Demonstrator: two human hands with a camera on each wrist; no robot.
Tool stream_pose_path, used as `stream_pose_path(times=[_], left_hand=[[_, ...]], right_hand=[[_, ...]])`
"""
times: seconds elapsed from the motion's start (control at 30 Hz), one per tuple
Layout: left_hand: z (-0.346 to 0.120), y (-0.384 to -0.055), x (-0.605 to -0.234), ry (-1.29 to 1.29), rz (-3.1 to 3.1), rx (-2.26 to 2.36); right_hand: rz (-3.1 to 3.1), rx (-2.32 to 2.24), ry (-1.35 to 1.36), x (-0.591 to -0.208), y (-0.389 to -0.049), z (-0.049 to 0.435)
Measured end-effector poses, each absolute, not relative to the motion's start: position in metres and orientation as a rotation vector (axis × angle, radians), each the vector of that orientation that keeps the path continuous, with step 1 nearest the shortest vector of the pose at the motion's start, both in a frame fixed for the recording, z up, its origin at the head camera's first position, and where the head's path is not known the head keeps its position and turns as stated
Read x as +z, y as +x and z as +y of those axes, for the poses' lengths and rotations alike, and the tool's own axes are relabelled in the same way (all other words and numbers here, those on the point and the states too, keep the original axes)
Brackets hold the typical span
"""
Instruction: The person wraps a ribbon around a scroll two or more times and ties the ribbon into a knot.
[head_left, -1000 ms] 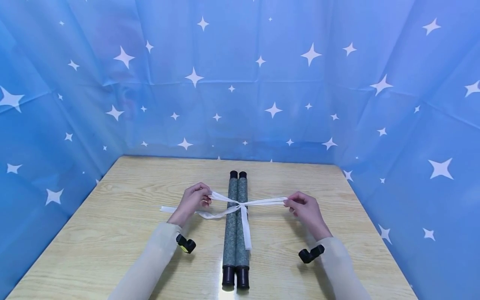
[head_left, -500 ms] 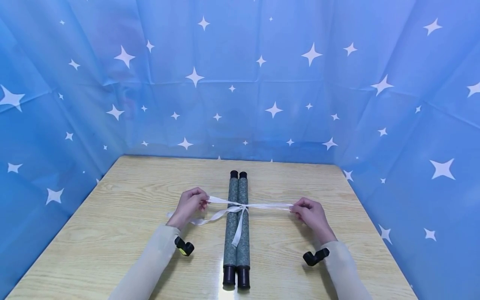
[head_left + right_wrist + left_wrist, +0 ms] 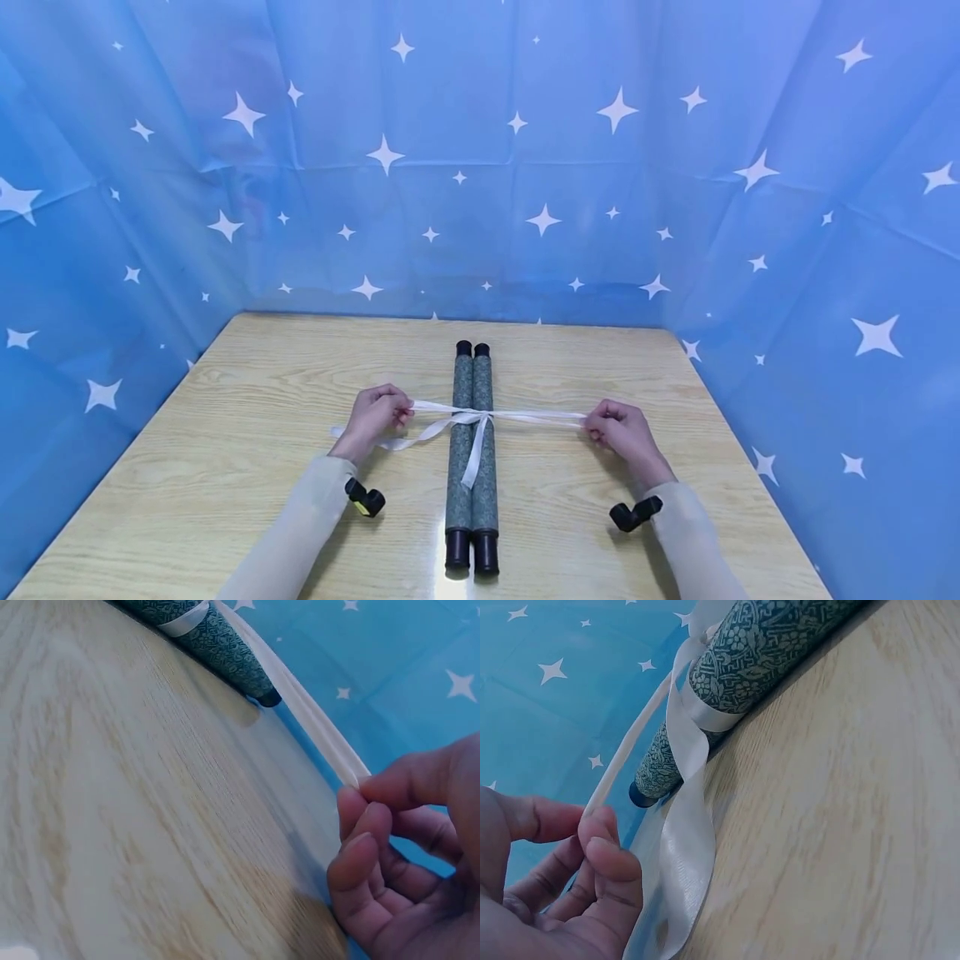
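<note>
A rolled scroll [image 3: 485, 483] lies lengthwise on the table, its two rolls side by side in green patterned cloth with dark end knobs. White ribbon [image 3: 473, 460] wraps its middle and meets in a knot on top. To the left, my left hand [image 3: 371, 423] pinches a looped length of ribbon between thumb and fingers. My right hand [image 3: 627, 439] pinches another loop on the right, drawn straight out. In the left wrist view a loose ribbon tail [image 3: 686, 851] hangs twisted past the fingers. The right wrist view shows the doubled ribbon [image 3: 313, 724] stretched from scroll to fingertips.
The wooden table [image 3: 247, 500] has a light grain. A blue curtain with white stars [image 3: 450, 200] stands behind and on both sides of it. Small black cameras sit on the left wrist [image 3: 365, 498] and the right wrist [image 3: 636, 513].
Both hands have come lower and nearer, the right one also farther right, pulling the ribbon loops out straighter. The front ribbon tail has swung left and shortened.
</note>
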State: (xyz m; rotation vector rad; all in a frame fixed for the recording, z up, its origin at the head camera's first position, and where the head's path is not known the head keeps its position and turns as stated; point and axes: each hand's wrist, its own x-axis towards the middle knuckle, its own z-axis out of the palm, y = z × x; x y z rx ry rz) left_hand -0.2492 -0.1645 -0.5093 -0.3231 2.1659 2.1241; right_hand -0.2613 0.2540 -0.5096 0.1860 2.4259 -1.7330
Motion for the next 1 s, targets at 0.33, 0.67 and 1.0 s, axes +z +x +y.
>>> stream_pose_path(times=[0.33,0.67,1.0], left_hand=[[-0.168,-0.255,-0.512,-0.154,2.112,2.068],[-0.155,-0.276,-0.508,-0.193,2.147,1.975],[-0.164,-0.279,-0.507,-0.163,2.208,1.875]], right_hand=[[2.408,-1.703,0.086,-0.499,-0.278,0.252],[2.350,-1.692,0.105,-0.506,-0.303,0.234],[2.390,-1.646,0.089,-0.507,-0.300,0.230]])
